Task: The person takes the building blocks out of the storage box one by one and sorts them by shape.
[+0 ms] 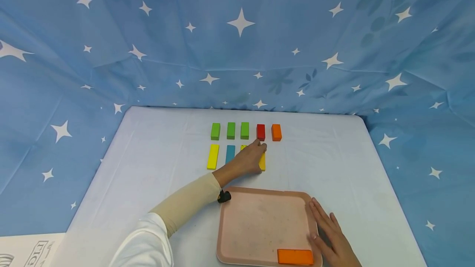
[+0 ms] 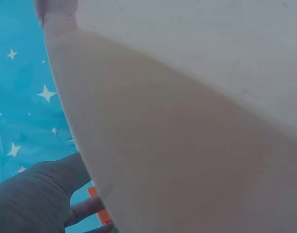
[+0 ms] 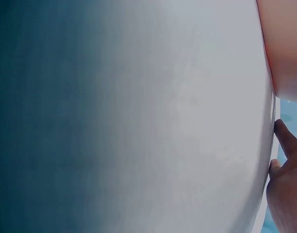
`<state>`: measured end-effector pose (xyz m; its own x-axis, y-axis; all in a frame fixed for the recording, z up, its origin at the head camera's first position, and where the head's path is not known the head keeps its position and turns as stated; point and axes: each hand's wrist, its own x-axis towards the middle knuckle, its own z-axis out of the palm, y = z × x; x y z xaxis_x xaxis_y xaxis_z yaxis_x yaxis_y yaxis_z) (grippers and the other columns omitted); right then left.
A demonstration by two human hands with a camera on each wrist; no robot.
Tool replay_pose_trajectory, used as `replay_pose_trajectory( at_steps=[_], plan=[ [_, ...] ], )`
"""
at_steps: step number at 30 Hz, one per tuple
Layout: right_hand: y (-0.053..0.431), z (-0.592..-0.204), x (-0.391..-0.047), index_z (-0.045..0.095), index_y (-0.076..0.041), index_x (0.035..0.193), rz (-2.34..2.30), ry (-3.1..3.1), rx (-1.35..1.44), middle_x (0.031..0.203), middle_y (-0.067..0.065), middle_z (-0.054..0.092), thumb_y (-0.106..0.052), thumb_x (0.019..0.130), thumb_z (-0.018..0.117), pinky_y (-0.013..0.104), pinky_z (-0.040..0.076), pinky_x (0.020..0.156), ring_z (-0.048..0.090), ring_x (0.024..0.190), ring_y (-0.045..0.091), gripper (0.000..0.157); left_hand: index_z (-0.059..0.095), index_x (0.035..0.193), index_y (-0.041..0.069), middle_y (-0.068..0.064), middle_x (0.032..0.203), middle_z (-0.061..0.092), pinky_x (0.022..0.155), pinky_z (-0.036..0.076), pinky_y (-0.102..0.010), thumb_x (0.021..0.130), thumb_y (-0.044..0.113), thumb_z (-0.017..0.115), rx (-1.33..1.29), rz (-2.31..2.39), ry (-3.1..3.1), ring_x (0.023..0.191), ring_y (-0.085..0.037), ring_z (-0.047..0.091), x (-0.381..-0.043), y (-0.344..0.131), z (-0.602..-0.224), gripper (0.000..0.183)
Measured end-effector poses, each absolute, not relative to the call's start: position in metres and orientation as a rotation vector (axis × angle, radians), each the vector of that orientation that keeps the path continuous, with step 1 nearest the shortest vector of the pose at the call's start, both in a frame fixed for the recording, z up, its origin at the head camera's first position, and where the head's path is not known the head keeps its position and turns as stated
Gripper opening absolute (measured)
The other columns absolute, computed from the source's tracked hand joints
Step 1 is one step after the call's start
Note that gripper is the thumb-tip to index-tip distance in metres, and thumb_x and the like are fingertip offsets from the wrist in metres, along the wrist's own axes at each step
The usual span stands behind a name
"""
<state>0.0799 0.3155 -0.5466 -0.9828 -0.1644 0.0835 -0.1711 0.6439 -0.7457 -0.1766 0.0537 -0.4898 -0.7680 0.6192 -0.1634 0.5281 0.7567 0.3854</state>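
Note:
My left hand [image 1: 248, 159] reaches over the front row of blocks, its fingertips at the far end of an amber block [image 1: 262, 162] and its thumb at the near end, pinching it lengthwise. Part of that block is hidden under the hand. Beside it, a yellow block [image 1: 243, 147] and a blue block [image 1: 230, 153] are partly covered. Just beyond the fingertips stands a red block [image 1: 261, 132]. My right hand [image 1: 332, 236] lies with fairly straight fingers against the right rim of a pink tray [image 1: 256, 190]. An orange block [image 1: 295, 257] lies in the tray's near right corner.
The back row also has green blocks [image 1: 231, 131] and an orange block [image 1: 276, 132]. Another yellow block [image 1: 213, 157] lies at the front row's left end. A printed sheet [image 1: 31, 250] is at the lower left. Blue star-patterned cloth [image 1: 237, 52] surrounds the white table [image 1: 167, 143].

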Motion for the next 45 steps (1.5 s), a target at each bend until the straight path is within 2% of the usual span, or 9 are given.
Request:
replay_pose_trajectory(
  at_steps=[6, 13, 18, 23, 31, 33, 36, 40, 45],
  plan=[
    [0.316, -0.549, 0.080, 0.032, -0.015, 0.165, 1.287, -2.835, 0.300, 0.173, 0.007, 0.024, -0.008, 0.100, 0.061, 0.073, -0.008, 0.121, 0.010, 0.156, -0.009, 0.072, 0.058, 0.133, 0.009, -0.010, 0.123, 0.055, 0.084, 0.055, -0.025, 0.078, 0.024, 0.091, 0.900, 0.446, 2.688, 0.099, -0.017, 0.055, -0.175, 0.053, -0.491, 0.066],
    [0.316, -0.548, 0.080, 0.032, -0.014, 0.165, 1.270, -2.827, 0.311, 0.173, 0.007, 0.025, -0.008, 0.100, 0.060, 0.072, -0.008, 0.122, 0.011, 0.156, -0.009, 0.071, 0.051, 0.149, 0.011, -0.016, 0.149, 0.047, 0.101, 0.056, -0.032, 0.080, 0.028, 0.091, 0.884, 0.369, 2.724, 0.120, -0.023, 0.055, -0.169, 0.053, -0.486, 0.082],
    [0.316, -0.547, 0.080, 0.031, -0.014, 0.165, 1.281, -2.831, 0.305, 0.173, 0.007, 0.024, -0.008, 0.100, 0.060, 0.074, -0.008, 0.121, 0.011, 0.156, -0.009, 0.071, 0.049, 0.152, 0.013, -0.017, 0.157, 0.042, 0.107, 0.053, -0.033, 0.087, 0.025, 0.085, 0.933, 0.342, 2.741, 0.132, -0.025, 0.054, -0.161, 0.054, -0.475, 0.076],
    [0.315, -0.545, 0.080, 0.031, -0.016, 0.165, 1.277, -2.842, 0.288, 0.174, 0.005, 0.024, -0.010, 0.101, 0.060, 0.073, -0.009, 0.121, 0.010, 0.155, -0.011, 0.071, 0.055, 0.147, 0.015, -0.014, 0.152, 0.048, 0.112, 0.048, -0.031, 0.093, 0.022, 0.077, 1.231, 0.352, 2.685, 0.129, -0.023, 0.056, -0.149, 0.058, -0.461, 0.058],
    [0.316, -0.546, 0.080, 0.029, -0.018, 0.166, 1.287, -2.860, 0.285, 0.174, 0.004, 0.021, -0.012, 0.102, 0.059, 0.075, -0.010, 0.120, 0.008, 0.155, -0.011, 0.070, 0.063, 0.138, 0.023, 0.004, 0.127, 0.064, 0.102, 0.049, -0.019, 0.099, 0.019, 0.071, 1.631, 0.200, 2.426, 0.110, -0.008, 0.062, -0.115, 0.075, -0.432, 0.040],
    [0.316, -0.546, 0.080, 0.028, -0.019, 0.166, 1.295, -2.873, 0.277, 0.175, 0.004, 0.020, -0.013, 0.103, 0.058, 0.075, -0.011, 0.120, 0.006, 0.155, -0.012, 0.070, 0.063, 0.137, 0.026, 0.008, 0.129, 0.064, 0.101, 0.049, -0.018, 0.099, 0.018, 0.071, 1.697, 0.139, 2.313, 0.109, -0.005, 0.062, -0.102, 0.080, -0.430, 0.040],
    [0.316, -0.546, 0.079, 0.027, -0.022, 0.166, 1.319, -2.884, 0.267, 0.175, 0.005, 0.019, -0.014, 0.104, 0.058, 0.076, -0.011, 0.119, 0.004, 0.155, -0.012, 0.070, 0.061, 0.140, 0.031, 0.012, 0.138, 0.059, 0.102, 0.046, -0.017, 0.097, 0.019, 0.074, 1.784, 0.030, 2.125, 0.111, -0.001, 0.057, -0.081, 0.088, -0.436, 0.046],
    [0.317, -0.546, 0.078, 0.027, -0.020, 0.166, 1.341, -2.869, 0.284, 0.175, 0.008, 0.019, -0.013, 0.104, 0.058, 0.078, -0.010, 0.117, 0.004, 0.156, -0.011, 0.070, 0.055, 0.144, 0.037, 0.016, 0.152, 0.046, 0.110, 0.039, -0.017, 0.094, 0.021, 0.079, 1.901, -0.125, 1.900, 0.122, 0.002, 0.050, -0.056, 0.095, -0.447, 0.058],
    [0.317, -0.547, 0.078, 0.028, -0.018, 0.166, 1.318, -2.865, 0.290, 0.175, 0.008, 0.019, -0.014, 0.103, 0.058, 0.078, -0.010, 0.118, 0.004, 0.156, -0.010, 0.070, 0.045, 0.153, 0.042, 0.020, 0.167, 0.027, 0.118, 0.034, -0.023, 0.094, 0.019, 0.079, 1.955, -0.205, 1.814, 0.137, 0.001, 0.043, -0.038, 0.098, -0.455, 0.072]
  ],
)
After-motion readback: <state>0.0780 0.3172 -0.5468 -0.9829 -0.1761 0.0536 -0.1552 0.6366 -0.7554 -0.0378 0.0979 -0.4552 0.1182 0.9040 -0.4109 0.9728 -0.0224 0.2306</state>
